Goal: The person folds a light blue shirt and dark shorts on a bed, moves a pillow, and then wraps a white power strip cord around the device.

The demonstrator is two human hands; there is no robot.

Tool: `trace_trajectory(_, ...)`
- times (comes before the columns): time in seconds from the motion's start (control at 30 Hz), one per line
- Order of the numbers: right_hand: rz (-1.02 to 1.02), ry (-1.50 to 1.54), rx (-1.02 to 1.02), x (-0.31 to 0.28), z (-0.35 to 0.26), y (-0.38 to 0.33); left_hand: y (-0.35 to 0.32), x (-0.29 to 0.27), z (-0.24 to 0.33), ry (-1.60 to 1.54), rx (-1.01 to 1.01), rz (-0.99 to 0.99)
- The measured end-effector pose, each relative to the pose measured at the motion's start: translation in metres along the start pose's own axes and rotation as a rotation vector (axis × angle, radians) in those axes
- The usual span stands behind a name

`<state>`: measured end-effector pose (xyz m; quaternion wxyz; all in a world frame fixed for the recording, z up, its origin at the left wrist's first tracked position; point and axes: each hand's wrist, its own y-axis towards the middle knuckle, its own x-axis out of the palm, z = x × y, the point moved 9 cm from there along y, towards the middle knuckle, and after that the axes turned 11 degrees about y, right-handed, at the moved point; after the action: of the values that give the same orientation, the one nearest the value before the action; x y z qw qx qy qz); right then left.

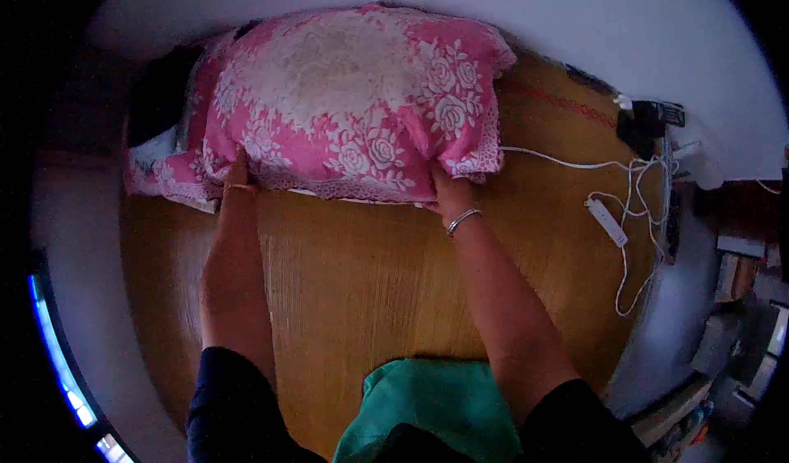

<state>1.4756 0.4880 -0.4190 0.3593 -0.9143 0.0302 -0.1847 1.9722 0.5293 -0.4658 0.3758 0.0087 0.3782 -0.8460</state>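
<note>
A plump pillow in a pink cover with white roses point(362, 101) lies against the wall at the far side. At the near left part of its front edge, my left hand point(239, 170) grips the cloth, its fingertips sunk in the folds. Near the front right corner my right hand point(450, 192), a silver bangle at the wrist, grips the same edge. Deep creases run up from it, and its fingers are mostly hidden by the fabric. Beneath the pillow, a layer of patterned pink cloth point(168, 182) sticks out at the left.
A black item point(167, 93) lies left of the pillow. On the wooden surface point(362, 274) at the right, a white cable loops around a white power strip point(606, 221), near a black adapter point(641, 128). Green cloth point(427, 405) shows close to me, between my arms.
</note>
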Motion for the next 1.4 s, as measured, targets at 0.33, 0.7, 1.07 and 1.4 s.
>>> trace_trajectory(0.33,0.018,-0.576,-0.306,-0.082,-0.071,-0.037,-0.236,0.213,-0.082,-0.446,-0.045,-0.695)
trace_trajectory(0.7,0.285,-1.561,-0.811,-0.221,-0.112,-0.011,-0.361,0.459,-0.13,-0.098,-0.393,-0.647)
trace_trajectory(1.07,0.105,-1.521,-0.567,-0.225,-0.115,0.001,-0.336,0.444,-0.173,0.075,-0.476,-0.441)
trace_trajectory(1.4,-0.428,-1.483,-0.617,-0.239,-0.115,-0.023,-0.354,0.444,-0.146,0.047,-0.427,-0.424)
